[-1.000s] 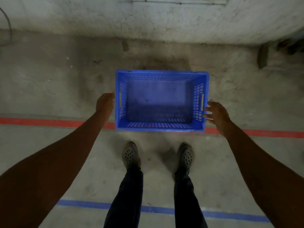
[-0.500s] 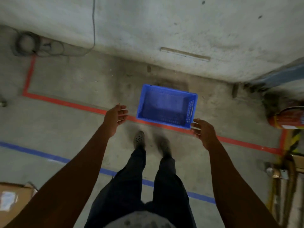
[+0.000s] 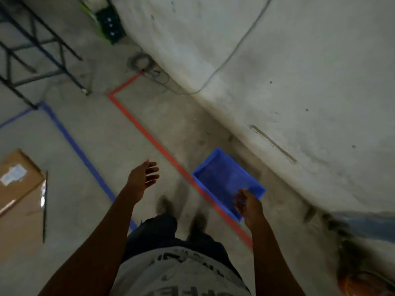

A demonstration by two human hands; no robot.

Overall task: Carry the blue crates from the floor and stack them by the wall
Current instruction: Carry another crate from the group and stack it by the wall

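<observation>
One empty blue crate (image 3: 222, 178) sits on the concrete floor beside the grey wall (image 3: 299, 82), just past a red floor line (image 3: 149, 135). My left hand (image 3: 143, 178) hovers open, fingers spread, well to the left of the crate and holding nothing. My right hand (image 3: 248, 205) is open too, fingers loose, in front of the crate's near right corner from this angle; it grips nothing. Both arms reach forward over my legs and feet.
A cardboard box (image 3: 19, 189) lies at the left. A dark metal rack frame (image 3: 32, 50) stands at the top left. A coiled cable (image 3: 141, 63) lies by the wall. A blue floor line (image 3: 74, 146) runs left of the red one. An orange object (image 3: 359, 283) sits at the bottom right.
Both hands have come off the crate's sides and pulled back. The view has risen and swung left, so the crate now looks smaller and sits to the right.
</observation>
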